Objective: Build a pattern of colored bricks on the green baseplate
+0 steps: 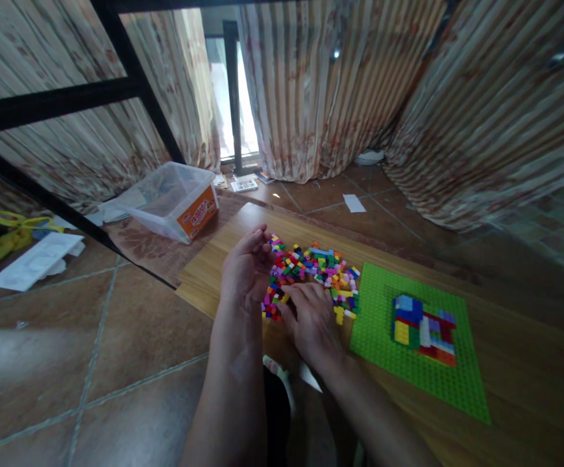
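A pile of small building bricks (323, 263) in many colours lies on the wooden table. My left hand (250, 266) is at the pile's left edge, palm turned toward the bricks, its fingers loosely curled and apart; I see nothing held in it. Over the pile's near side reaches my right hand (311, 318), back upward. A yellow brick (285, 298) shows between its thumb and index fingertip. To the right, a green baseplate (376, 350) carries a built block of bricks (425, 331) in blue, yellow, red, white, purple, green and orange.
The wooden table (515, 337) runs on to the right. Beyond its left end, a clear plastic box (165, 194) with an orange label stands on a mat. Black metal bars (58, 107) cross the left side. Striped curtains (301, 97) hang behind; a white paper (354, 203) lies on the tiles.
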The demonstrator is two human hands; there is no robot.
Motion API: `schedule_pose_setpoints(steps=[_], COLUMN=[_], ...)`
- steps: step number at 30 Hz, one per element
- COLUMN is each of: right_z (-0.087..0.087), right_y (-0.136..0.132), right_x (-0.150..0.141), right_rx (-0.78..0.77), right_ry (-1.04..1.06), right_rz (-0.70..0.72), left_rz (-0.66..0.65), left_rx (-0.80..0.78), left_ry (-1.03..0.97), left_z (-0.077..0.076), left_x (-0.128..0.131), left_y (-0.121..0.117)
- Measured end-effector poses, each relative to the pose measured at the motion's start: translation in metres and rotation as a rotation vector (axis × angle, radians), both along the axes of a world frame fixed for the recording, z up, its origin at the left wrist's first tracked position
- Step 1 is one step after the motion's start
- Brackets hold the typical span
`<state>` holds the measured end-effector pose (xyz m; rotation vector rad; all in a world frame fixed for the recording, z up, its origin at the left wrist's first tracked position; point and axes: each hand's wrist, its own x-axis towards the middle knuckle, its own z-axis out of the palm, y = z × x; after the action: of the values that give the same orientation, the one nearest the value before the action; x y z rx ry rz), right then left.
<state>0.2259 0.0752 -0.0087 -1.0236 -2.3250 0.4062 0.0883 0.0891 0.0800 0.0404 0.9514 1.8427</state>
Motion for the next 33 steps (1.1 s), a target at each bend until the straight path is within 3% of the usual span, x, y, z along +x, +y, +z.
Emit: schedule_pose_setpoints(steps=[8,16,22,26,33], right_z=[0.015,0.026,0.040,0.050,0.051], right_y=[0.008,0.001,0.002,0.011,0.033], right_x=[0.015,0.026,0.043,0.072,0.159], right_rx=[-0.071,-0.473,-0.577,-0.543,-0.509], right_ry=[0.198,0.684,0.818,0.901,0.954], right_rz=[-0.064,-0.107,-0.202,-0.296,-0.653], left_rz=[0.013,0.009,-0.036,-0.093,-0.171], left_rx=[0.013,0.009,-0.015,-0.030,-0.035], left_ry=[-0.002,0.002,0.019,0.012,0.065], left_z=[-0.001,0.001,0.004,0.006,0.001], left_x=[-0.007,-0.002,0.007,0.022,0.048], left_y=[-0.003,0.000,0.008,0.015,0.023])
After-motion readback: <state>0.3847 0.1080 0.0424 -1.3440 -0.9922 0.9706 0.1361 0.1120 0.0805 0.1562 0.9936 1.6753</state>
